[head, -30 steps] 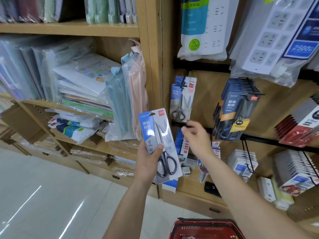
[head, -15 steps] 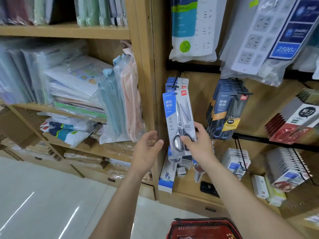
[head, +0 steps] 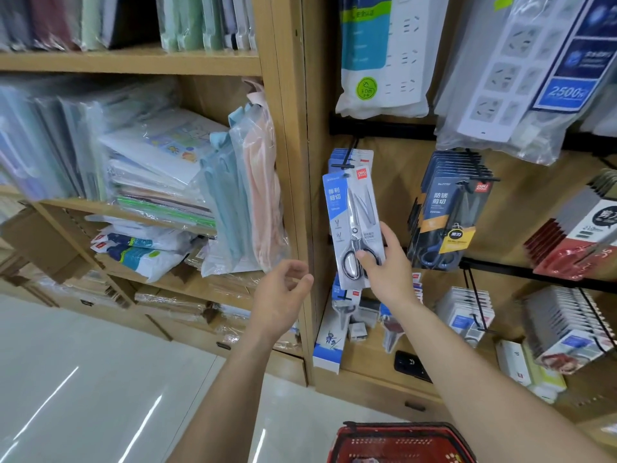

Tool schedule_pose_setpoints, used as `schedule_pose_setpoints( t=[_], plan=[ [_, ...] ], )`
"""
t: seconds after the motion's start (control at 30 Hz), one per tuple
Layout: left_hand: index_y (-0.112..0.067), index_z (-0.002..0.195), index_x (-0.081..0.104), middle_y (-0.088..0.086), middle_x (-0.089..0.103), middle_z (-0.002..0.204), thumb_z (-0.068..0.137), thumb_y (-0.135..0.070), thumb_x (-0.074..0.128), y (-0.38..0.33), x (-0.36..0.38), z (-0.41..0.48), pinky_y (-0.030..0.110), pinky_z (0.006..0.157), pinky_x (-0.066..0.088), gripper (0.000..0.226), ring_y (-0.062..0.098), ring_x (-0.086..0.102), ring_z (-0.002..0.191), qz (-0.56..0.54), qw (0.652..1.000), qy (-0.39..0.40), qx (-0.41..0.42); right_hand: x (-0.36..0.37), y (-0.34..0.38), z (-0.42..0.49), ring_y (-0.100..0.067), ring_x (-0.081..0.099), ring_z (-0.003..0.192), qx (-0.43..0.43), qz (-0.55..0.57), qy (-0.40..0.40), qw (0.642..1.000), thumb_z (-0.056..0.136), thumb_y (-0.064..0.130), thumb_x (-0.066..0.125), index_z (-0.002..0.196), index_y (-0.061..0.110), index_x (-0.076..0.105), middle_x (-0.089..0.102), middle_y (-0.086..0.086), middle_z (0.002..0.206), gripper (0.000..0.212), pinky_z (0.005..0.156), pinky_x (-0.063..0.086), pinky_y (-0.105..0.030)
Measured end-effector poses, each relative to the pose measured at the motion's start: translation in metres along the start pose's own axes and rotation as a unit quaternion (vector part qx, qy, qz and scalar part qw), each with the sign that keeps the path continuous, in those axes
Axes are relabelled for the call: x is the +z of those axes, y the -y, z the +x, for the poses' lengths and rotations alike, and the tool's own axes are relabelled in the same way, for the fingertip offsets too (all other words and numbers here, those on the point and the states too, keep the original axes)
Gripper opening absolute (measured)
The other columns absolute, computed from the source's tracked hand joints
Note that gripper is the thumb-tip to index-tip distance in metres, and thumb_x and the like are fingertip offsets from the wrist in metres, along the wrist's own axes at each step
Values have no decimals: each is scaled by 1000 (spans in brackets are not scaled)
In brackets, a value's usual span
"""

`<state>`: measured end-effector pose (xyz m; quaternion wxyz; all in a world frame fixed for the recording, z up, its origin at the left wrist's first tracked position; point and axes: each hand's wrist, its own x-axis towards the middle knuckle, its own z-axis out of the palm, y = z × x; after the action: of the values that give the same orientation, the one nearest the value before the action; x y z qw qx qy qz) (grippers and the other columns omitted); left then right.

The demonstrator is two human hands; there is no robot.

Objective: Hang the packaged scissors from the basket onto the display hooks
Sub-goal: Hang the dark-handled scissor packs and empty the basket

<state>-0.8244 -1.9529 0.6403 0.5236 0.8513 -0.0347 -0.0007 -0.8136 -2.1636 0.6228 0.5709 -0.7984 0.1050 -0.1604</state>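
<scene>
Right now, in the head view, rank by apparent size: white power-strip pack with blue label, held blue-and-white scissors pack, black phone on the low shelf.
Largest: white power-strip pack, even though the frame's top crops it.
Middle: blue-and-white scissors pack, held by the right hand.
Smallest: black phone, clearly.

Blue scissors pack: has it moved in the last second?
Yes: the blue scissors pack rose rightward off the wooden upright to the hanging packs, now in the right hand.
</scene>
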Motion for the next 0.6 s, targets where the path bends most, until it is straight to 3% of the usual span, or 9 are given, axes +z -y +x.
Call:
schedule_pose_setpoints(
  t=[0.13,0.23,0.37,0.47,0.53,0.6],
  plan=[
    [-23,118,67,-14,68,105,99,-27,67,0,1,-1,24,82,54,20,5,66,94,16,1000,13,-6,8,8,33,-17,62,123,12,-32,0,999,101,20,62,154,26,41,65,5,136,57,105,50,-34],
    [-24,119,66,-16,66,104,100,-27,66,-2,4,1,17,77,49,19,0,64,95,37,999,27,-5,13,16,55,-27,55,131,42,-84,5,996,104,25,59,161,22,29,57,-4,146,65,100,46,-30],
    [-24,120,64,-17,65,103,100,-29,66,1,13,4,31,89,56,21,4,65,95,77,995,56,-12,7,10,52,-38,40,143,88,-206,23,974,103,41,58,164,21,15,35,-16,157,77,111,40,-47],
    [-21,124,64,-8,68,111,99,-31,65,8,25,3,32,91,54,27,10,66,96,124,989,80,-13,-6,-15,36,-34,49,135,93,-241,55,965,100,44,61,159,16,30,41,-16,153,72,109,45,-47],
    [-18,132,62,-5,67,118,100,-33,64,15,39,-1,31,94,52,35,14,64,104,156,981,108,-25,-18,-39,18,-30,57,124,96,-262,106,954,98,43,63,147,12,49,51,-15,143,59,103,49,-45],
    [-16,138,58,-1,66,127,101,-34,63,21,56,-8,33,97,51,41,19,64,112,185,971,146,-49,-34,-66,-3,-27,59,123,123,-287,165,936,96,45,66,143,14,54,55,-12,141,57,101,50,-43]
  ],
)
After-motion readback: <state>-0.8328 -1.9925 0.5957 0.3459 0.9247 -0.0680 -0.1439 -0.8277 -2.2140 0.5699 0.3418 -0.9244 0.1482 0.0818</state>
